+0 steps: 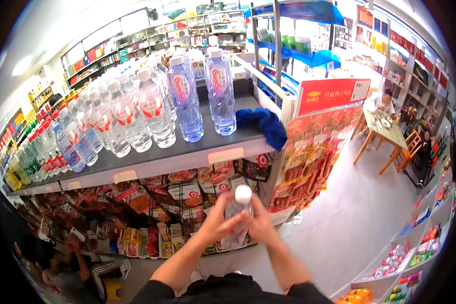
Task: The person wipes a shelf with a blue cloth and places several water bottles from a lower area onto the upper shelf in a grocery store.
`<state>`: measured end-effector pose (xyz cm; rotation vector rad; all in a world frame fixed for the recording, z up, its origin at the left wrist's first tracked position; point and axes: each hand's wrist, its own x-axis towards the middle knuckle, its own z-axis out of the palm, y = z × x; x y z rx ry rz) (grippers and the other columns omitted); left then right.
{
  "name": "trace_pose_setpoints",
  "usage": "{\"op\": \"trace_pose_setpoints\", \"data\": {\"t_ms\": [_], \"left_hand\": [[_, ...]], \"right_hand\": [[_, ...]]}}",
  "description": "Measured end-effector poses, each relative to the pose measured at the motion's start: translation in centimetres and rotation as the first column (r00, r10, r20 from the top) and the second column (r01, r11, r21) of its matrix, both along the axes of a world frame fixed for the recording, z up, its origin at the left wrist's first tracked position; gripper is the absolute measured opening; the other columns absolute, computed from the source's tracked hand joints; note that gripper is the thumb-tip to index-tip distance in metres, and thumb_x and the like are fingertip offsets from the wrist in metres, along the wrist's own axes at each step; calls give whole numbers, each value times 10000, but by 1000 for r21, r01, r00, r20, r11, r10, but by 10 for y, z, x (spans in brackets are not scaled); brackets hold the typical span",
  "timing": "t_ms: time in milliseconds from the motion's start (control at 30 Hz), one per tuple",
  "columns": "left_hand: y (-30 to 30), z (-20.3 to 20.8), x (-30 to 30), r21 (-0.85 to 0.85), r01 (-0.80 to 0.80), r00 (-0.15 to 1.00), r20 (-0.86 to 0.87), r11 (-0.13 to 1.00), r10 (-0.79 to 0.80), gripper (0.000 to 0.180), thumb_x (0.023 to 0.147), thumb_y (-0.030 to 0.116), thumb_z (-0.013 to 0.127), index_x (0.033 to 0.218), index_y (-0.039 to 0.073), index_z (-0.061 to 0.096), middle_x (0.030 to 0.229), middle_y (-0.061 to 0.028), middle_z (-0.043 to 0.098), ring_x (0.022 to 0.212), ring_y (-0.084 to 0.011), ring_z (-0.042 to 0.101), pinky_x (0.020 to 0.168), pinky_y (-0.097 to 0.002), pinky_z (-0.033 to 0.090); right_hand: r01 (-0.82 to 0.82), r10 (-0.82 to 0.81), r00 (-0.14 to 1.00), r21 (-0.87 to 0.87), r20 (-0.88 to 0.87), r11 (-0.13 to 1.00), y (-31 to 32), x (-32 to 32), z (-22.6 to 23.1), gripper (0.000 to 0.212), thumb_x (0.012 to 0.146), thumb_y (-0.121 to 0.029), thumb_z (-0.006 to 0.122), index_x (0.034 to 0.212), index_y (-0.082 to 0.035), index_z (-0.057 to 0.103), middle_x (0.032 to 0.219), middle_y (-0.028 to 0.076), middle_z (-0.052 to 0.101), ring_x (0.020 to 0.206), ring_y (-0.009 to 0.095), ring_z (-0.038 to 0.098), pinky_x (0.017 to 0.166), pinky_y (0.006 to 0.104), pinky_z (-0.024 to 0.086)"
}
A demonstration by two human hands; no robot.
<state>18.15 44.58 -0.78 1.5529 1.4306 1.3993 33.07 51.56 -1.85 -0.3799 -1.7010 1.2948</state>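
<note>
A clear plastic water bottle [233,240] with a white cap is upright in front of me, between both hands. My left hand [217,221] is wrapped round its left side. On the other side, my right hand [259,223] grips it just below the cap. Fingers hide much of the bottle's upper body. Beyond my hands, two bluish water bottles [221,101] stand on the dark shelf top [207,143]. A crumpled blue cloth [266,126] lies to their right, by the shelf's end.
Rows of clear bottles [131,126] fill the shelf's left side. Snack packets [187,195] hang below, and more packets [304,162] cover the end panel. A person [60,268] is low at the left. Two people are near a wooden table [385,133] at the right.
</note>
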Motion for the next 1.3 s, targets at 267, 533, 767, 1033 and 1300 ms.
{"op": "trace_pose_setpoints", "data": {"t_ms": [267, 533, 767, 1033, 1300], "left_hand": [[-87, -114, 24, -169, 13, 996, 91, 986, 2, 945, 785, 409, 821, 1420, -1, 254, 1413, -188, 401, 1342, -303, 407, 1121, -406, 320], [-119, -103, -12, 163, -262, 962, -32, 951, 271, 1025, 706, 306, 896, 1442, 76, 220, 1418, -168, 380, 1336, -304, 412, 1080, -448, 389], [-171, -109, -58, -121, -234, 964, 99, 965, 247, 841, 807, 223, 814, 1454, 9, 321, 1402, -195, 449, 1297, -313, 475, 1079, -396, 385], [-217, -71, -149, -29, -311, 927, 210, 950, 310, 780, 840, 229, 778, 1455, 22, 345, 1356, -193, 524, 1272, -303, 519, 1043, -383, 412], [-228, 32, -254, 282, -328, 928, -80, 901, 363, 870, 763, 103, 818, 1473, -2, 327, 1379, -218, 515, 1293, -317, 513, 1076, -387, 408]], "right_hand": [[-60, 83, 996, -469, 27, 881, -83, 8, -89, 459, 967, -344, 639, 1268, -5, 568, 1143, 68, 627, 1047, 144, 570, 925, 308, 450], [-228, 252, 966, -269, 60, 936, -80, -39, -53, 358, 963, -269, 657, 1219, -25, 595, 1146, 55, 639, 1047, 120, 571, 922, 284, 445], [-296, 296, 955, -177, -27, 939, -100, -112, -16, 433, 974, -337, 630, 1236, -3, 544, 1141, 96, 638, 1058, 170, 579, 958, 325, 437], [-204, 196, 979, 392, 59, 897, -123, -213, 51, 512, 805, -107, 784, 1252, -37, 545, 1222, 148, 609, 1022, 231, 635, 834, 348, 513], [-161, 175, 984, 502, 18, 850, -145, -296, 168, 392, 821, -37, 777, 1156, -46, 574, 973, 74, 696, 828, 98, 632, 719, 266, 508]]}}
